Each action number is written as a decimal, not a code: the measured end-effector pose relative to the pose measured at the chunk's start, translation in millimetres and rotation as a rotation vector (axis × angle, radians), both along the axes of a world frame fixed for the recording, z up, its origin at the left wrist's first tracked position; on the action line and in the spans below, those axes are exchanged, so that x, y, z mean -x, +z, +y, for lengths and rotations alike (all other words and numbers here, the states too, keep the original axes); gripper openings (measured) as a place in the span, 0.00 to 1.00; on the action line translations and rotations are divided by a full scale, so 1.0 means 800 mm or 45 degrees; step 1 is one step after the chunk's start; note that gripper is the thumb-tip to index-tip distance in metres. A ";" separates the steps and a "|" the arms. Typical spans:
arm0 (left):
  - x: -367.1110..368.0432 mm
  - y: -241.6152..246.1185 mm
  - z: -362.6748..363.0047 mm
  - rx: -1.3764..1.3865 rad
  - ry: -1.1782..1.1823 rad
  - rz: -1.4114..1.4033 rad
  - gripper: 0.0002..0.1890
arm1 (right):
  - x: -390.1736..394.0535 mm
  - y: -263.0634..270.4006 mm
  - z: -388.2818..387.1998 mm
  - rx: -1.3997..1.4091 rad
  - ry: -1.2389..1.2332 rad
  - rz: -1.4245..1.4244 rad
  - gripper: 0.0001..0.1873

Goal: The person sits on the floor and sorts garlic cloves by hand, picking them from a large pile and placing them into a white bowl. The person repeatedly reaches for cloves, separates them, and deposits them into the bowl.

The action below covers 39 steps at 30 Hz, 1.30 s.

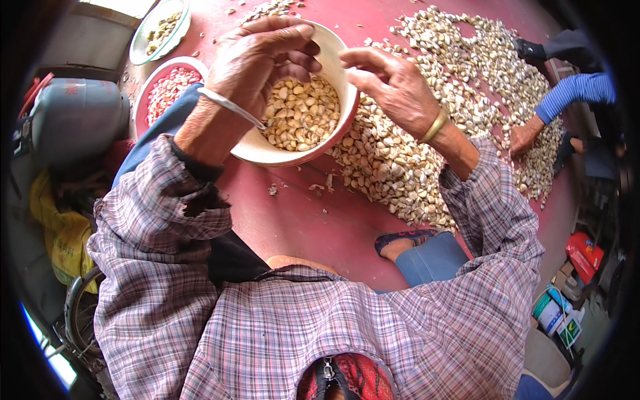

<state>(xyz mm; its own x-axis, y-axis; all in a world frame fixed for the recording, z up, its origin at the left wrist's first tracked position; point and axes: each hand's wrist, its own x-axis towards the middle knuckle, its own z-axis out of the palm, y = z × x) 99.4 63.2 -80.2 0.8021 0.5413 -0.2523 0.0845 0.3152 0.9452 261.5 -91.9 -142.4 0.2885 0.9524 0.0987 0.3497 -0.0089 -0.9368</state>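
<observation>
My left hand (272, 57) is raised over a cream bucket (335, 55) with a red outside. Its fingers curl inward, and the palm is partly hidden, so I cannot tell whether anything is in it. Just past the bucket's right rim hovers my right hand (400, 90), its thumb and forefinger slightly apart with nothing visible between them. Inside the bucket lie many pale yellow, clove-like bulbs (302, 112). A broad heap of similar bulbs (395, 172) spreads to the right, below and beyond my right hand.
Left of the bucket stand a bowl of pink-and-white pieces (172, 90) and a pale green dish (186, 22). A gas cylinder (80, 117) lies farther left. Another person's hand (525, 135) touches the heap at right. Skin scraps (316, 187) dot the red floor (300, 220).
</observation>
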 end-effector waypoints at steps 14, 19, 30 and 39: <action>-0.005 0.011 0.063 -0.069 0.081 0.075 0.14 | -0.041 -0.028 -0.071 0.398 -0.043 0.373 0.09; -0.009 0.015 0.077 -0.285 -0.219 -0.063 0.14 | -0.041 -0.035 -0.076 0.517 0.031 0.415 0.09; -0.006 -0.048 0.254 -0.498 0.417 0.392 0.24 | -0.118 -0.063 -0.142 0.433 -0.013 0.213 0.12; -0.018 -0.100 0.119 -1.047 -0.255 0.417 0.27 | -0.207 -0.135 -0.303 0.680 -0.740 0.327 0.15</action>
